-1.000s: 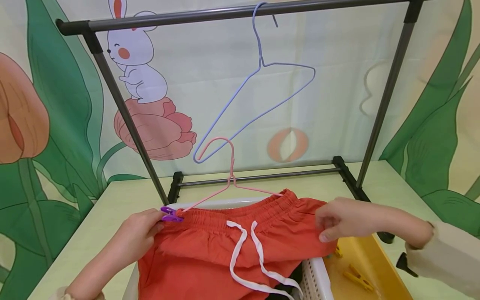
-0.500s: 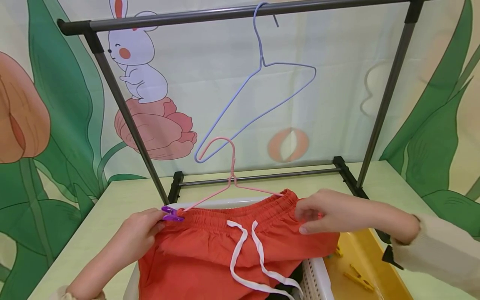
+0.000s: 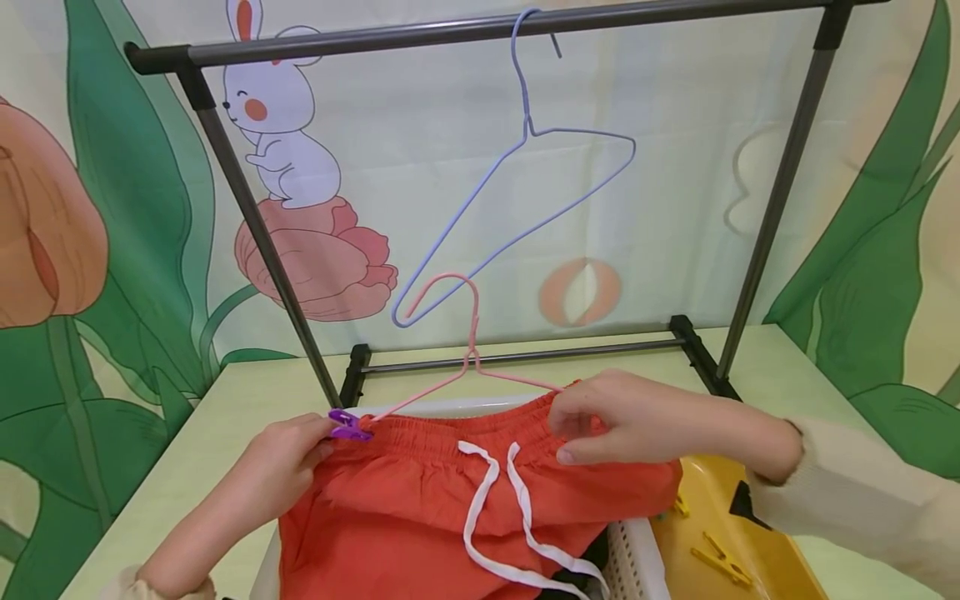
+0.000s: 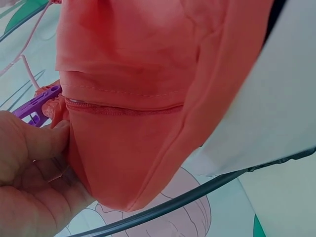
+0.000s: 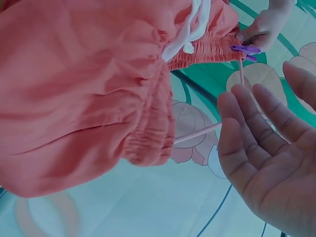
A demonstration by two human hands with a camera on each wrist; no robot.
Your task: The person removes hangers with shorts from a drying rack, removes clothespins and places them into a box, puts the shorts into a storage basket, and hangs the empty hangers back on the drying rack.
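Note:
Red shorts (image 3: 397, 508) with a white drawstring (image 3: 474, 508) hang spread from a pink hanger (image 3: 474, 329), whose hook points up. A purple clothespin (image 3: 349, 425) clips the left end of the waistband to the hanger. Beside that clothespin my left hand (image 3: 273, 462) pinches the edge of the shorts; the left wrist view has its thumb against the fabric, near a zipped pocket (image 4: 123, 109). My right hand (image 3: 615, 421) hovers before the waistband's right part, its fingers loosely bent. In the right wrist view this hand (image 5: 276, 163) holds nothing and is apart from the cloth.
A black rack (image 3: 360, 47) stands behind, with a blue hanger (image 3: 461, 212) on its bar. Under the shorts is a white basket (image 3: 643, 558) with dark cloth inside. To its right, a yellow tray (image 3: 783, 546) holds yellow clothespins (image 3: 722, 562).
My right hand has moved left, from the right side of the shorts toward the waistband's middle. My left hand keeps its place by the purple clothespin.

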